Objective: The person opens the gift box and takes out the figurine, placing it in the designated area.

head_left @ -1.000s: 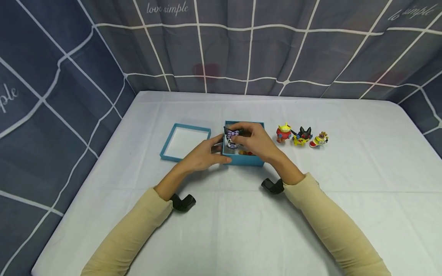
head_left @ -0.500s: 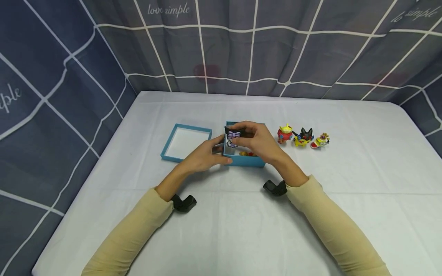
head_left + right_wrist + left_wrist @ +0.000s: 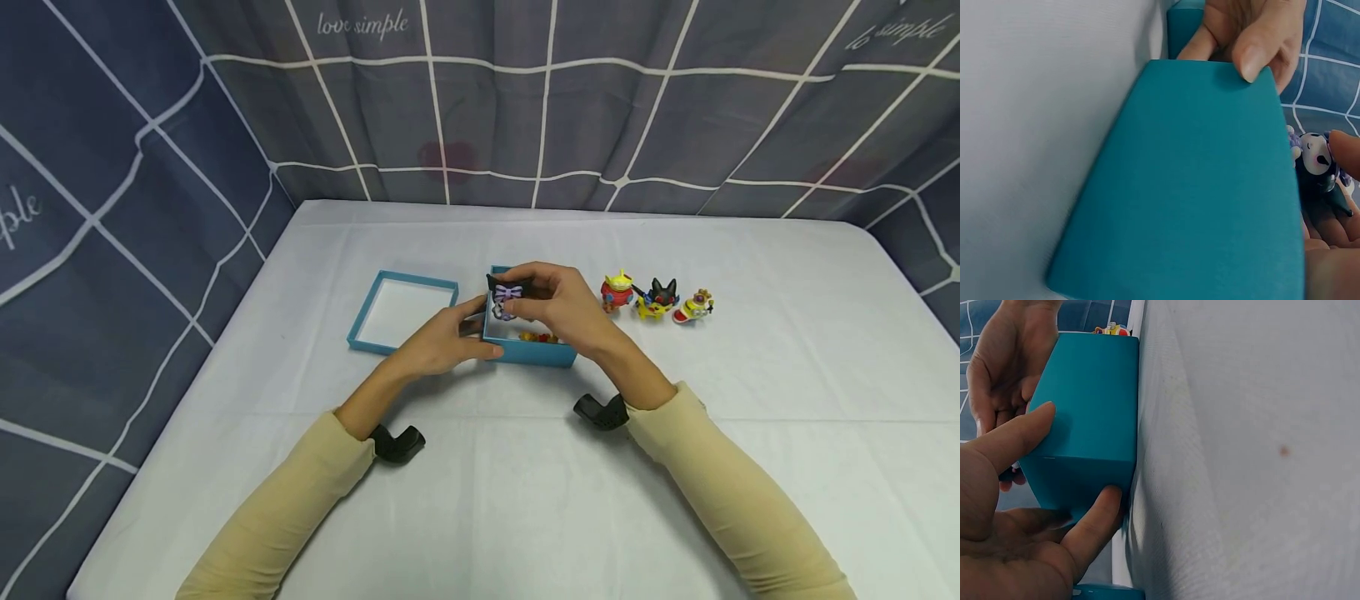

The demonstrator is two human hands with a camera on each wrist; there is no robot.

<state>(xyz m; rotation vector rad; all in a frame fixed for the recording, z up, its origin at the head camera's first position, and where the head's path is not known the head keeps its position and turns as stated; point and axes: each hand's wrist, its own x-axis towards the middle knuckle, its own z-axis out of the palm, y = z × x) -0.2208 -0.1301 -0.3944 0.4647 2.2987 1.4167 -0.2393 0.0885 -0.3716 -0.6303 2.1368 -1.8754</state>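
Note:
In the head view a small figurine (image 3: 508, 293) with black pointed ears and a purple bow is pinched by my right hand (image 3: 567, 307), over the open teal box (image 3: 534, 354). The right wrist view shows the figurine's white face (image 3: 1316, 156) beyond the box wall, between thumb and fingers. My left hand (image 3: 444, 337) holds the box's left end, its thumb on the front wall and the other fingers at the side. Inside the box, small yellow-and-red pieces (image 3: 538, 337) show near the front wall; the right hand hides the rest of the interior.
The teal-rimmed lid (image 3: 405, 304) lies inside up to the left of the box. Right of it stand three figurines: a red-and-yellow one (image 3: 617, 292), a yellow one with black ears (image 3: 657, 300) and a small yellow-white-red one (image 3: 694, 307). A grid-patterned curtain (image 3: 487, 100) borders the white-covered table.
The box's near right corner has swung slightly toward me. My right hand has shifted a little to the right, still pinching the figurine; the left hand keeps its hold.

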